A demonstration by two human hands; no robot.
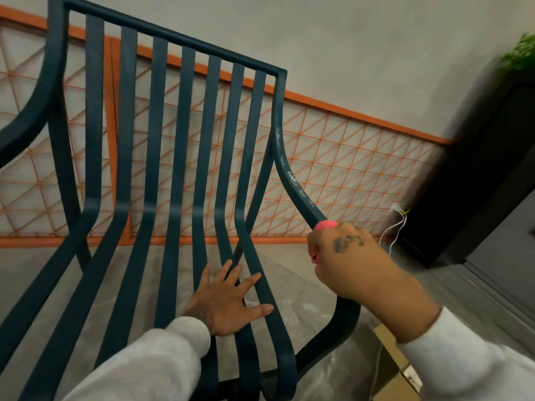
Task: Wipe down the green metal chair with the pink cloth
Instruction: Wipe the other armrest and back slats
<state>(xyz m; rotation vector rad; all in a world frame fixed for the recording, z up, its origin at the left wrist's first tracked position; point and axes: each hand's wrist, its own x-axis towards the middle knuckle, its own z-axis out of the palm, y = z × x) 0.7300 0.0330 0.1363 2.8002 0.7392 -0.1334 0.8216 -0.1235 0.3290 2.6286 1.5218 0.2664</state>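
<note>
Stage: wiping under way, judged early; pale streaks show on right armrest (292, 180).
Remaining: slats, left armrest, frame of chair (162, 157), apparently.
Right hand (347, 261): clenched around cloth (325, 225) on armrest.
Cloth: bunched inside fist, pink peeking above and beside fingers.
Left hand (228, 302): flat, fingers spread, bracing seat slats.

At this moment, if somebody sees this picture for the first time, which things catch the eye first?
The green metal chair fills the middle, its slats curving from back to seat. At its right armrest, the right hand is closed around the pink cloth, while the left hand lies flat on the seat slats. Behind, an orange lattice fence runs along the wall.
</note>
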